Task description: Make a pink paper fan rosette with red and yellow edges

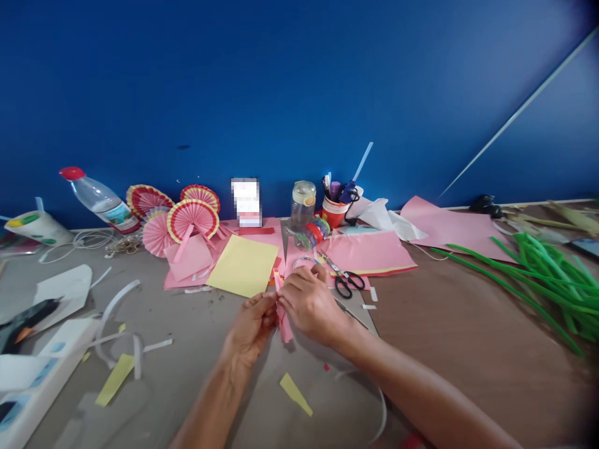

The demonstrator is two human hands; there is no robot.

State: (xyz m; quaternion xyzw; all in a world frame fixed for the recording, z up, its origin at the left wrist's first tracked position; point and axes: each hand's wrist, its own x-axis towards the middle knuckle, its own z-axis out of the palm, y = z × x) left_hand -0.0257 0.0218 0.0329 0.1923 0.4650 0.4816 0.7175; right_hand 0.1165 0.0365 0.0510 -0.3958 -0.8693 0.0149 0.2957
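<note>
Both hands meet over the middle of the table around a narrow strip of folded pink paper (284, 325). My left hand (255, 321) pinches its left side between thumb and fingers. From above and the right, my right hand (309, 302) closes over the same paper, hiding much of it. A lower end of the pink paper hangs out between the hands. Just behind them lies a yellow paper sheet (244, 265). Black-handled scissors (344, 279) rest right beside my right hand, partly on pink paper (369, 252).
Finished pink paper fans (193, 221) stand at the back left, near a tilted plastic bottle (105, 202). A phone (247, 202), a clear jar (303, 206) and a red cup of tools (334, 212) line the wall. Green stems (556, 280) lie right; a power strip (44, 380) lies left.
</note>
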